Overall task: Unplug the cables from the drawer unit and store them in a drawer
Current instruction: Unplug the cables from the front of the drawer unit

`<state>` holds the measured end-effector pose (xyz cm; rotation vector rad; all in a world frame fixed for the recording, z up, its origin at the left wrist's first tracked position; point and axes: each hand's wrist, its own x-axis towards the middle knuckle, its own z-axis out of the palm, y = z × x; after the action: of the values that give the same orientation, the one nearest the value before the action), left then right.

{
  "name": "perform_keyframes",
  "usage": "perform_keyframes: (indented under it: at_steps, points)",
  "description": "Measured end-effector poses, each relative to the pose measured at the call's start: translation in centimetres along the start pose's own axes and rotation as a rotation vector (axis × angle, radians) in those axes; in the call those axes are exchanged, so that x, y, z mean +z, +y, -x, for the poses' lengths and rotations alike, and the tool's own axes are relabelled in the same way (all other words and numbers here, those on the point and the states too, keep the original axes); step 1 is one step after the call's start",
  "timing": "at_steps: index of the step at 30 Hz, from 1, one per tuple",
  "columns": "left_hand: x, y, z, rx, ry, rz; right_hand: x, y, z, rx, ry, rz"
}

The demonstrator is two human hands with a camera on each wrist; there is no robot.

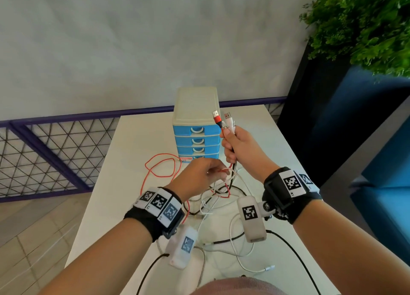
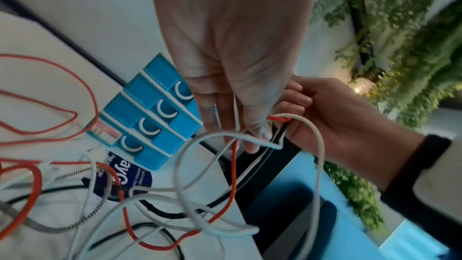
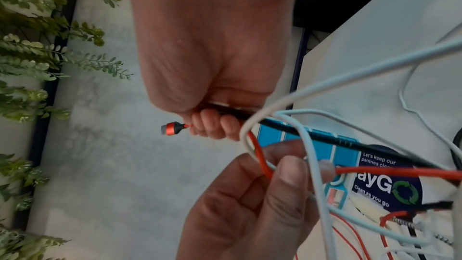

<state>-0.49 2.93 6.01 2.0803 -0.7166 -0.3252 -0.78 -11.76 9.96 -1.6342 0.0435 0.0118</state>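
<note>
"Clean as you go" sticker (image 3: 385, 185)

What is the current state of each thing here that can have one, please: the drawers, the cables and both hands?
Drawer unit: upright on the table, its visible drawers closed.
Orange cable: plug end raised, its slack looped on the table.
White cable: plug end raised, its length trailing down.
Right hand: grips the bundled cable ends.
Left hand: pinches strands just below.
</note>
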Motion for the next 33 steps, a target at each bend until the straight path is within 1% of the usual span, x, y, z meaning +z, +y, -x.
perform_keyframes:
  at_steps: [2, 5, 7, 9, 12, 13, 16, 17, 20, 21, 23, 25, 27, 29, 31, 33]
  points:
    - [-0.1, -0.5, 0.0, 0.017, 0.023, -0.03, -0.1, -0.1, 0.0, 0.017, 0.017, 0.012]
    - [-0.4, -1.7, 0.2, 0.012, -0.036, -0.154, -0.5, 0.0, -0.1, 0.009, 0.043, 0.074]
    - [-0.7, -2.4, 0.3, -0.02, -0.054, -0.212, -0.8, -0.1, -0.2, 0.001, 0.055, 0.112]
    - [-1.1, -2.9, 0.5, -0.033, -0.05, -0.22, -0.8, -0.1, -0.2, -0.011, 0.056, 0.149]
    - [-1.6, -2.9, 0.5, 0.019, -0.03, -0.267, -0.8, 0.4, -0.2, -0.032, 0.064, 0.263]
    - [-1.7, -2.8, 0.5, 0.011, -0.007, -0.26, -0.8, 0.5, -0.3, -0.039, 0.068, 0.298]
    - [-2.0, -2.1, 0.6, -0.09, 0.082, -0.124, -1.0, 0.8, -0.5, -0.056, 0.087, 0.347]
    - [-2.1, -1.9, 0.6, -0.116, 0.08, -0.063, -1.1, 0.7, -0.6, -0.06, 0.088, 0.354]
    - [-2.1, -1.1, 0.5, -0.162, 0.01, 0.141, -1.2, 0.6, -0.8, -0.072, 0.061, 0.319]
    - [-2.0, -0.9, 0.4, -0.181, 0.011, 0.22, -1.2, 0.6, -0.8, -0.073, 0.049, 0.301]
    - [-1.9, -0.6, 0.1, -0.187, 0.063, 0.365, -1.3, 0.8, -0.6, -0.074, 0.038, 0.306]
    - [-2.1, -0.2, -0.2, -0.174, 0.138, 0.505, -1.3, 1.1, -0.4, -0.082, 0.036, 0.354]
    - [-2.6, 0.3, -0.5, -0.188, 0.203, 0.649, -1.5, 1.4, -0.3, -0.089, 0.048, 0.408]
    - [-3.6, 0.2, -0.7, -0.209, 0.282, 0.678, -1.9, 1.6, -0.2, -0.086, 0.05, 0.434]
    - [-4.7, -0.2, -0.8, -0.224, 0.358, 0.605, -2.2, 1.7, -0.1, -0.081, 0.011, 0.432]
    - [-5.8, -0.7, -1.0, -0.236, 0.405, 0.524, -2.4, 1.7, 0.3, -0.106, -0.013, 0.502]
